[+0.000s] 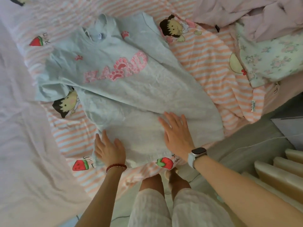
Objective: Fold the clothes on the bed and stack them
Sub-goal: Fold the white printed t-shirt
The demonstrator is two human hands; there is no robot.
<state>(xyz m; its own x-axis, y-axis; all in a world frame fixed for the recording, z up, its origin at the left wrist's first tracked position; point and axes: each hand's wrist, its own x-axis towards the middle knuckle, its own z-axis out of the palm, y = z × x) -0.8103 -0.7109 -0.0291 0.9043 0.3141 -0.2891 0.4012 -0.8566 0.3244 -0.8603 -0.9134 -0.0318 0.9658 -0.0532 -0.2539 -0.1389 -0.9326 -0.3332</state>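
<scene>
- Your left hand (110, 150) and right hand (176, 134) both lie flat on the hem end of the pale blue T-shirt (131, 89), fingers straight and spread, gripping nothing.
- The T-shirt lies face up in the middle of the striped bed sheet (205, 63), collar toward 11 o'clock, hem toward you at 6 o'clock.
- Its left sleeve, at 9 o'clock, is bunched, and wrinkles run across the body, so I judge you are at the smoothing step; no fold has been made in it yet.
- More clothes wait at 1 to 2 o'clock: a lilac garment (255, 15) and a floral piece (268, 59), both crumpled and unfolded.
- No folded stack shows anywhere, so the task looks barely begun: every item is left to fold, then stack.
</scene>
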